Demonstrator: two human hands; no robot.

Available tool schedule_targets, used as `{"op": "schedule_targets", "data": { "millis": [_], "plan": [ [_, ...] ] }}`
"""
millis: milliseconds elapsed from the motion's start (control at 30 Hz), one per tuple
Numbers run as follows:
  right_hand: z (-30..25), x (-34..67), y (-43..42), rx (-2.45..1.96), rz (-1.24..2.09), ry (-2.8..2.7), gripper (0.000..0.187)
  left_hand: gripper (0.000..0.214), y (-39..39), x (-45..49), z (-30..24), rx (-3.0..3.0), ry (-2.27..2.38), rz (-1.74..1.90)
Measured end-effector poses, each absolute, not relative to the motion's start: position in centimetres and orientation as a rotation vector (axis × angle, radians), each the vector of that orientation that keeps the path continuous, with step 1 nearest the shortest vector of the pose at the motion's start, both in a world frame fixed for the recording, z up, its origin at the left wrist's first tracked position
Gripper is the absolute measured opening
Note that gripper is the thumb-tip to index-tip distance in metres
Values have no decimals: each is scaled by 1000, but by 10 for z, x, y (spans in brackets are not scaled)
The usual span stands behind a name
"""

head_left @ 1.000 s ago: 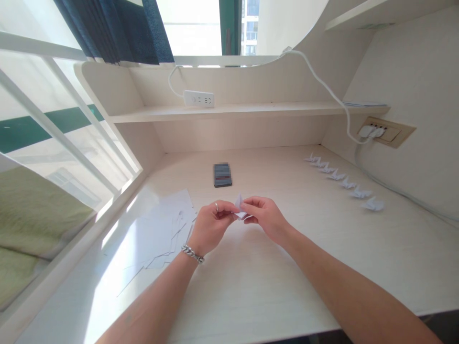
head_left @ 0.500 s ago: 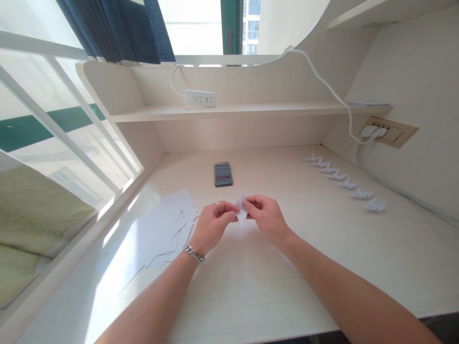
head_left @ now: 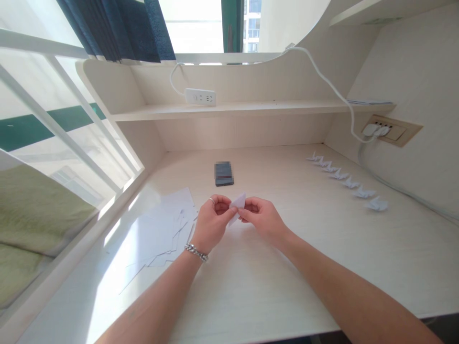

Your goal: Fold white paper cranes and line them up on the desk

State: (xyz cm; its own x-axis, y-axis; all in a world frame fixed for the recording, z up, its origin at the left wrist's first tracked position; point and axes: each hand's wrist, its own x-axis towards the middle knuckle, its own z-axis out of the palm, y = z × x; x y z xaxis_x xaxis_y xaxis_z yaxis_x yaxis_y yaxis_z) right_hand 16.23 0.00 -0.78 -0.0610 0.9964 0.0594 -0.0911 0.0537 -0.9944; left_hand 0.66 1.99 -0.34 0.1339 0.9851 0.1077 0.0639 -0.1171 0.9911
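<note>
A small folded piece of white paper (head_left: 238, 200) is pinched between both hands above the middle of the desk, its pointed end up and tilted to the right. My left hand (head_left: 212, 220), with a ring and a chain bracelet, grips its left side with thumb and bent fingers. From the right, my right hand (head_left: 264, 216) presses its thumb against the paper, fingers curled behind. Fingertips hide part of the folds. Several folded paper cranes (head_left: 339, 175) stand in a slanting row at the right of the desk.
Loose white paper sheets (head_left: 154, 234) lie overlapping on the left. A dark phone (head_left: 224, 174) rests beyond my hands. On the shelf sits a white power strip (head_left: 200, 97); a white cable (head_left: 328, 83) hangs down to the wall socket (head_left: 394, 130) at right.
The folded paper has turned from upright to tilting right. Both thumbs have come closer together on its front, and the left hand has shifted slightly.
</note>
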Motion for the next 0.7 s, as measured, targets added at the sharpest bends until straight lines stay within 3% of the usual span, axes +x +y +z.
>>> {"op": "schedule_targets", "data": {
  "millis": [700],
  "plan": [
    [-7,163,2,-1035,1162,-1199,30,32,14,13,3,1224,995,1182]
  ]
}}
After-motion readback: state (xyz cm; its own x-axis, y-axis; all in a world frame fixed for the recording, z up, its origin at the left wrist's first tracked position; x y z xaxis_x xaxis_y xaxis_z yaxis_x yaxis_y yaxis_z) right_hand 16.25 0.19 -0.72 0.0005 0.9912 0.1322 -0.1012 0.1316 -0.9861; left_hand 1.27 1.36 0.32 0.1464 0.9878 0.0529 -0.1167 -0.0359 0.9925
